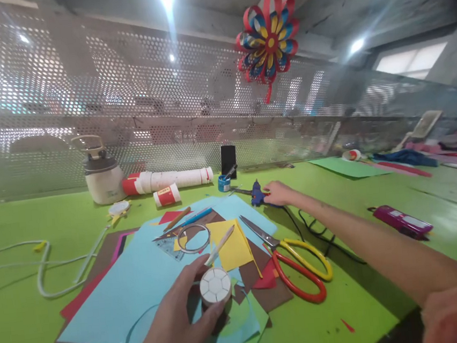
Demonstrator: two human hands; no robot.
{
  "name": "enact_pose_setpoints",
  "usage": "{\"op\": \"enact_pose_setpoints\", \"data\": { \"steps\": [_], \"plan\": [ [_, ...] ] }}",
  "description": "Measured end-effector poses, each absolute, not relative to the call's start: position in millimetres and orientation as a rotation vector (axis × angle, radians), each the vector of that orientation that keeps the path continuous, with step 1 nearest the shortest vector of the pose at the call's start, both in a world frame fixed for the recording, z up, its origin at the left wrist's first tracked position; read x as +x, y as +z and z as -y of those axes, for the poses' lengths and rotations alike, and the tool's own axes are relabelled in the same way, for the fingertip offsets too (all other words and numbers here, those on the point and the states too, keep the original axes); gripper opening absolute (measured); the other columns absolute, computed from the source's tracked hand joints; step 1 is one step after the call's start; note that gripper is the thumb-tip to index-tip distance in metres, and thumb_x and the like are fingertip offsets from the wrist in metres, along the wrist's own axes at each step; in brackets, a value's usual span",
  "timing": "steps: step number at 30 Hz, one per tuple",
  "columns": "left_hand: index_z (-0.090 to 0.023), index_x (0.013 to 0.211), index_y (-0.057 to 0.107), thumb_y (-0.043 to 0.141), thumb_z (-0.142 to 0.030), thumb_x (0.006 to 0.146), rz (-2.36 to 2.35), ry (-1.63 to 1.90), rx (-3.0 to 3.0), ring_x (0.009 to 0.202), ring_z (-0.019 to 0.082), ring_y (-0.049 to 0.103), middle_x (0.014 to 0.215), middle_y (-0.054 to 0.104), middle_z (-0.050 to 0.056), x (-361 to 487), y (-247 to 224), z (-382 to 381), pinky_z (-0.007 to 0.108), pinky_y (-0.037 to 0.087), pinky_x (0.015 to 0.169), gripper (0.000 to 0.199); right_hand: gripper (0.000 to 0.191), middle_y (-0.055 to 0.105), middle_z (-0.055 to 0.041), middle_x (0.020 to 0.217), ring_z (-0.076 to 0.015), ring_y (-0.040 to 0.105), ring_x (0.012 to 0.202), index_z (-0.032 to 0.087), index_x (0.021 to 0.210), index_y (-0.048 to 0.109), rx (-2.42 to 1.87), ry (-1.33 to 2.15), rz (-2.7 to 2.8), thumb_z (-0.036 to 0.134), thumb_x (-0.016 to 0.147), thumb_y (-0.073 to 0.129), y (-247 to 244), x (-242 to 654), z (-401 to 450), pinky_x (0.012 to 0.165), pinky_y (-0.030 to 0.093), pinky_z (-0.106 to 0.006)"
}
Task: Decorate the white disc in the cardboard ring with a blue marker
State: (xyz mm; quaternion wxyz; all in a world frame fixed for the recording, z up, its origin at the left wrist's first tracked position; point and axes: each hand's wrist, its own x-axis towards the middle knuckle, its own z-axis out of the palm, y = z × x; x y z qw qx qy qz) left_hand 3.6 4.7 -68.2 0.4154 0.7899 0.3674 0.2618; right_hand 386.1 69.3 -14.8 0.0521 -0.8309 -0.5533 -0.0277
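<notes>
At the lower middle, my left hand [177, 314] has its fingers and thumb around a small round white piece [215, 286] with dark lines like a ball pattern. A thin white stick [220, 245] lies just beyond it, over a yellow paper square [231, 245]. Farther away, my right hand [278, 194] is closed on a blue glue gun [258, 194] near the back of the table. Large scissors [297, 262] with red and yellow handles lie open between the hands. Left of the stick is a clear ring [193, 238].
Blue, brown and red paper sheets [114, 290] spread over the green table [332, 323]. At the back stand a jug [103, 178], stacked cups [173, 180], a blue jar [223, 183] and a phone [228, 159]. A purple tool [403, 222] lies right; black cable runs beneath my right arm.
</notes>
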Motion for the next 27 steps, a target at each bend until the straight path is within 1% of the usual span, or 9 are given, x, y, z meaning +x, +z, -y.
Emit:
{"op": "enact_pose_setpoints", "data": {
  "steps": [4,8,11,14,19,22,24,25,27],
  "plan": [
    [-0.023,0.139,0.046,0.062,-0.043,0.082,-0.908,0.686,1.964,0.109,0.028,0.068,0.127,0.065,0.013,3,-71,-6,0.044,0.054,0.097,0.062,0.034,0.061,-0.0105,0.126,-0.0228,0.063,0.107,0.017,0.124,0.059,-2.544,-0.101,1.697,0.034,0.094,0.061,-42,377,-61,0.090,0.055,-0.044],
    [-0.023,0.140,0.045,0.062,-0.040,0.083,-0.915,0.689,1.954,0.110,0.028,0.068,0.127,0.066,0.013,4,-67,-2,0.045,0.053,0.097,0.062,0.035,0.060,-0.0109,0.127,-0.0235,0.063,0.109,0.016,0.125,0.058,-2.482,-0.107,1.631,0.034,0.094,0.061,-44,373,-62,0.091,0.054,-0.045],
    [-0.022,0.139,0.046,0.061,-0.039,0.082,-0.921,0.751,1.924,0.105,0.026,0.069,0.122,0.067,0.012,6,-65,0,0.045,0.053,0.097,0.061,0.034,0.060,-0.0105,0.127,-0.0230,0.063,0.108,0.017,0.124,0.059,-2.383,-0.051,1.534,0.034,0.094,0.061,-29,382,-60,0.091,0.054,-0.045],
    [-0.022,0.137,0.047,0.061,-0.041,0.082,-0.932,0.770,1.923,0.101,0.026,0.070,0.119,0.068,0.012,7,-63,1,0.042,0.055,0.093,0.060,0.033,0.061,-0.0090,0.126,-0.0235,0.063,0.107,0.017,0.123,0.060,-2.235,0.047,1.389,0.034,0.094,0.060,-4,395,-50,0.089,0.055,-0.044],
    [-0.020,0.138,0.047,0.062,-0.044,0.082,-0.917,0.752,1.941,0.102,0.028,0.071,0.120,0.068,0.014,6,-62,0,0.041,0.057,0.089,0.062,0.035,0.062,-0.0093,0.123,-0.0216,0.065,0.102,0.016,0.125,0.058,-1.832,0.286,1.244,0.035,0.095,0.060,34,397,-14,0.085,0.056,-0.042],
    [-0.021,0.140,0.045,0.062,-0.045,0.082,-0.925,0.757,1.933,0.102,0.028,0.071,0.121,0.067,0.013,5,-60,-1,0.043,0.058,0.088,0.064,0.040,0.066,-0.0095,0.114,-0.0199,0.068,0.094,0.015,0.122,0.058,-1.571,0.449,1.241,0.046,0.097,0.052,41,372,13,0.080,0.058,-0.040],
    [-0.020,0.142,0.040,0.063,-0.042,0.082,-0.904,0.679,1.939,0.100,0.028,0.071,0.124,0.065,0.015,5,-58,-1,0.044,0.058,0.087,0.068,0.048,0.070,-0.0114,0.106,-0.0225,0.071,0.089,0.018,0.114,0.063,-1.439,0.577,1.263,0.057,0.096,0.042,37,348,30,0.075,0.059,-0.040],
    [-0.020,0.144,0.037,0.063,-0.041,0.083,-0.884,0.668,1.938,0.102,0.027,0.070,0.125,0.064,0.015,5,-58,-1,0.045,0.057,0.090,0.070,0.051,0.072,-0.0114,0.103,-0.0235,0.071,0.086,0.019,0.109,0.065,-1.387,0.652,1.285,0.062,0.094,0.042,34,335,38,0.073,0.060,-0.040],
    [-0.020,0.144,0.035,0.065,-0.037,0.082,-0.870,0.673,1.925,0.104,0.027,0.069,0.125,0.063,0.015,6,-57,-2,0.045,0.057,0.089,0.071,0.051,0.073,-0.0097,0.099,-0.0238,0.072,0.083,0.022,0.103,0.068,-1.319,0.819,1.343,0.067,0.087,0.050,26,313,53,0.070,0.060,-0.039]
  ]
}}
